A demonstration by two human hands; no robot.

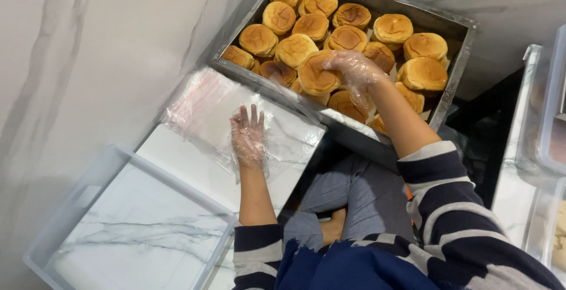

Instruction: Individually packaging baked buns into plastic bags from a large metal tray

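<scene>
Clear plastic bin (88, 207) left of the bag stack (206, 104). Left hand (247, 137), gloved, fingers spread flat on the bags. Right of the stack, right hand (354, 69) cups a bun (315, 73) in the metal tray (460, 60); right is nearer.

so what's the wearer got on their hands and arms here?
Both the left hand and right hand wear thin, clear, crinkly disposable plastic gloves. Sleeves are a dark navy and grey-white wide-striped knit, pushed up toward the elbows, forearms bare. No watch or jewellery visible.

hands (248, 137): clear plastic gloves | sleeves (448, 201): navy and grey stripes, pushed up | trousers (354, 198): grey
</scene>
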